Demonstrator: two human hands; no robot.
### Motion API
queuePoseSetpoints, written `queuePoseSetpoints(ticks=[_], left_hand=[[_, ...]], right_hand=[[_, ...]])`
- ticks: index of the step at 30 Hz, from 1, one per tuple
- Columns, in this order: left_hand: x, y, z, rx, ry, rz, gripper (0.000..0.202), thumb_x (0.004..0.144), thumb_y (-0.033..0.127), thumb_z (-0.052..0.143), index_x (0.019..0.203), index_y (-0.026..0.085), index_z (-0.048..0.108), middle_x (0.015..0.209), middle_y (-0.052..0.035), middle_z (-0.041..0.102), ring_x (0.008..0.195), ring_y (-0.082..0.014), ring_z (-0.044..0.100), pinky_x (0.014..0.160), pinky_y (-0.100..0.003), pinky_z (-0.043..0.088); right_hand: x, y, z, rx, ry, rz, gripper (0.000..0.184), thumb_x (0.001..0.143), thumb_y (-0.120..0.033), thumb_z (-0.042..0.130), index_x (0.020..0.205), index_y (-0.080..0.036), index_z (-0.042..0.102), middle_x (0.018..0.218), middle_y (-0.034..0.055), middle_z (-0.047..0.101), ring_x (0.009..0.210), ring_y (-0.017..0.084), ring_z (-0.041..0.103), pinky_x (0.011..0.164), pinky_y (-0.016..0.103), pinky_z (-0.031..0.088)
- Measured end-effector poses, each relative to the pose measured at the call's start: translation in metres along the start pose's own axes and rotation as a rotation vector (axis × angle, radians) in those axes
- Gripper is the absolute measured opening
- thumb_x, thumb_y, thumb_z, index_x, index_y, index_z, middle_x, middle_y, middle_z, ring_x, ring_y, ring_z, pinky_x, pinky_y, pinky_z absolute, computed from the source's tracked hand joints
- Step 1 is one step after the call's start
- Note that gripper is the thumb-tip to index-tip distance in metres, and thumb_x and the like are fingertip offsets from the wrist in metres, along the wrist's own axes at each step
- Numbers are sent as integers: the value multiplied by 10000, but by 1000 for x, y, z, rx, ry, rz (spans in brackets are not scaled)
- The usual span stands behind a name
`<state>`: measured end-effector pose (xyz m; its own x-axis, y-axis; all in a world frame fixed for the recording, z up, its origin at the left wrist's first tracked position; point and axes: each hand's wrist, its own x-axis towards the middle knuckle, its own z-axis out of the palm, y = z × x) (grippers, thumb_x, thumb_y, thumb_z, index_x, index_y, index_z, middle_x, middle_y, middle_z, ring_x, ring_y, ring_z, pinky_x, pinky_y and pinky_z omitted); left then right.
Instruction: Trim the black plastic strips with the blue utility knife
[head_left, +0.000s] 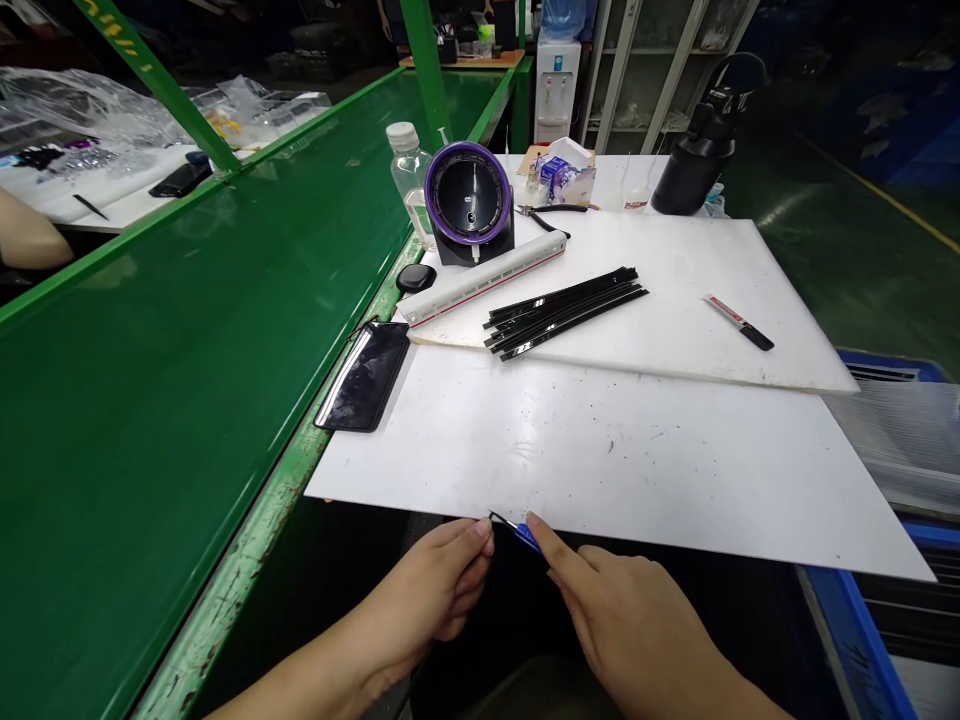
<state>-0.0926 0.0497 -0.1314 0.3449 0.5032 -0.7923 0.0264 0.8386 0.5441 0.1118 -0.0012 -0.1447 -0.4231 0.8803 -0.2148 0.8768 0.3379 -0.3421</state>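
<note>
Left hand (450,575): pinching dark bit (491,516) at fingertips
Right hand (626,600): gripping blue tool (526,536), tip pointing toward left hand
Strips (564,315): lying beyond both hands

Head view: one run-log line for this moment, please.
right hand: holding blue tool | left hand: pinched near tool's tip, contents unclear | black strips: piled on white pad

Left hand (442,585): fingers pinched together, contents too small to tell; right hand (637,610) grips a blue-handled tool (527,536), thin tip at the left fingertips. White counter (600,460) starts just beyond the fingers; farther out, black strips (568,313) lie bundled on a white foam sheet (675,330), glossy black slab (364,380) beyond the fingers, leftward.
</note>
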Motion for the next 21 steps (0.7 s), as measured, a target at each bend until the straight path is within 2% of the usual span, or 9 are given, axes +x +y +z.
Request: queuePoseSetpoints(ticks=[3, 9, 16, 21], left_hand=[[0, -1, 0, 8, 3, 7, 361, 794, 539, 575, 759, 199, 460, 520, 95, 311, 420, -38, 154, 378, -188, 44], [-1, 0, -1, 16, 6, 5, 349, 812, 530, 561, 759, 198, 465, 521, 96, 296, 421, -39, 149, 379, -188, 50], [0, 3, -3, 19, -19, 19, 348, 813, 520, 574, 758, 191, 476, 529, 91, 293, 431, -39, 144, 384, -180, 43], [-1, 5, -4, 14, -41, 24, 357, 790, 519, 602, 745, 191, 469, 517, 94, 280, 429, -38, 129, 382, -182, 35]], right_hand=[[-2, -2, 2, -102, 6, -15, 715, 912, -159, 502, 1525, -287, 156, 692, -15, 551, 482, 180, 514, 460, 301, 94], [-4, -6, 1, -216, 17, -21, 835, 797, -85, 571, 1522, -246, 189, 669, -18, 533, 443, 139, 475, 449, 314, 60], [-5, -16, -1, -305, 64, 11, 880, 710, -57, 626, 1501, -236, 283, 654, -21, 513, 425, 132, 485, 424, 316, 45], [-4, -16, 2, -205, 47, 73, 786, 823, -85, 629, 1500, -272, 276, 657, -30, 525, 446, 136, 502, 414, 298, 80]])
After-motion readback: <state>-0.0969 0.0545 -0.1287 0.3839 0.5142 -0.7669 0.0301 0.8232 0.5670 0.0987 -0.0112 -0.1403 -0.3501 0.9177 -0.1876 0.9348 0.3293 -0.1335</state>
